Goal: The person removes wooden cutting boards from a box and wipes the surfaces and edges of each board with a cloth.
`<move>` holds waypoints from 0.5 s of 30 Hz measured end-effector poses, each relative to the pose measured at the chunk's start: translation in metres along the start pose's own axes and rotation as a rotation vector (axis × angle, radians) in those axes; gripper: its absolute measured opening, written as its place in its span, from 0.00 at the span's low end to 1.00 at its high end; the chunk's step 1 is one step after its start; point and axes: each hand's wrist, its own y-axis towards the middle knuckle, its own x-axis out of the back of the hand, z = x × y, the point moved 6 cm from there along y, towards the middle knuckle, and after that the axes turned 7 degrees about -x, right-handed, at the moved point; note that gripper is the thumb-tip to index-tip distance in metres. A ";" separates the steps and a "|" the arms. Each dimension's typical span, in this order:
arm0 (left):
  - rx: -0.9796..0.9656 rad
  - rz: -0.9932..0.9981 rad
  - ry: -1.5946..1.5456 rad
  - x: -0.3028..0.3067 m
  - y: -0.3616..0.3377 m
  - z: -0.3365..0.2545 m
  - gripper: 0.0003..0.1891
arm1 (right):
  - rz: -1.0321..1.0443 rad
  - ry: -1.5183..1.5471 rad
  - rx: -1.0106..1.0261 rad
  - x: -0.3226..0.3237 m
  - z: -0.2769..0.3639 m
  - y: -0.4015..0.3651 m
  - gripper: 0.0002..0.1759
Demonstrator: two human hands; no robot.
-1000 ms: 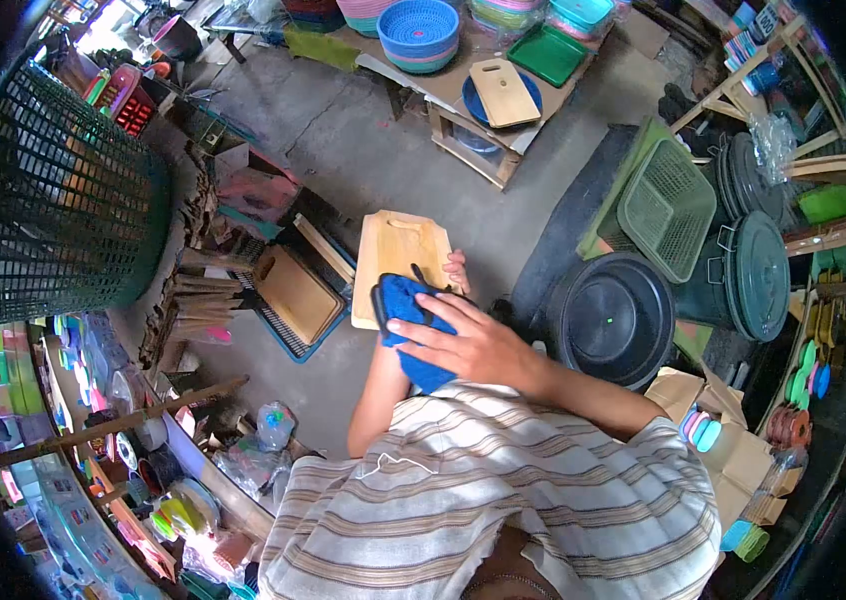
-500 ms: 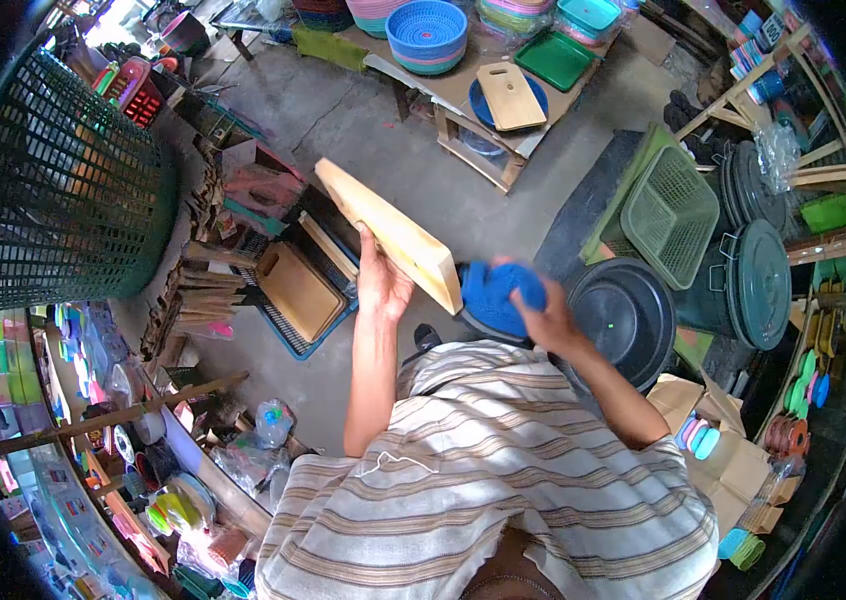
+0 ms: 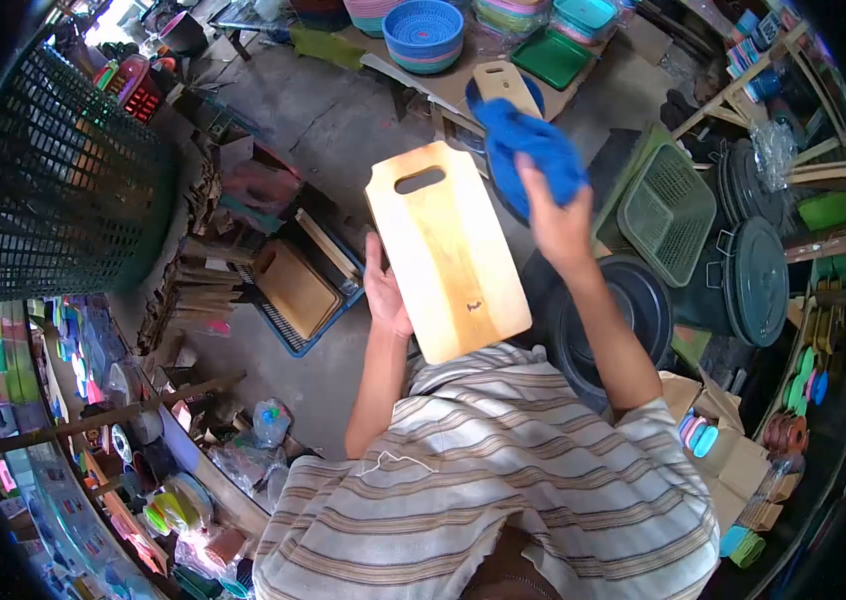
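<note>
A wooden cutting board [image 3: 451, 255] with a slot handle at its far end faces up in front of my body. My left hand [image 3: 386, 292] grips it by the left edge, the thumb showing beside the edge and the other fingers hidden underneath. To the right of the board, my right hand [image 3: 555, 215] holds a bunched blue cloth [image 3: 531, 150], raised and slightly blurred, apart from the board. Past the cloth, another wooden cutting board [image 3: 503, 86] rests on a blue round basin at the table's corner.
At left, a blue crate [image 3: 295, 345] holds more cutting boards. On the right are a black basin [image 3: 633, 320], a grey-green basket [image 3: 668, 215] and a lidded bin [image 3: 758, 282]. The far table carries stacked blue baskets [image 3: 425, 30] and a green tray [image 3: 551, 58].
The cutting board has turned from nearly edge-on to show its broad face. My right hand has lifted the blue cloth forward, away from my body.
</note>
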 end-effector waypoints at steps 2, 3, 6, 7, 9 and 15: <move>-0.103 0.005 0.106 0.006 0.006 0.010 0.37 | 0.125 -0.522 0.421 -0.028 0.017 0.011 0.36; -0.160 -0.039 0.173 0.016 0.008 0.012 0.36 | 0.167 -0.662 0.424 -0.040 0.008 0.013 0.40; -0.165 0.100 0.050 0.011 0.005 0.030 0.37 | 0.270 -0.929 0.372 -0.061 -0.034 -0.001 0.46; -0.139 0.170 -0.026 0.009 0.003 0.032 0.35 | 0.289 -1.017 0.373 -0.064 -0.047 -0.009 0.46; -0.197 0.115 0.004 0.011 0.002 0.029 0.35 | 0.333 -1.050 0.349 -0.068 -0.060 -0.029 0.47; -0.259 -0.067 0.068 0.036 -0.001 0.020 0.34 | 0.450 -1.101 0.360 -0.072 -0.067 -0.070 0.45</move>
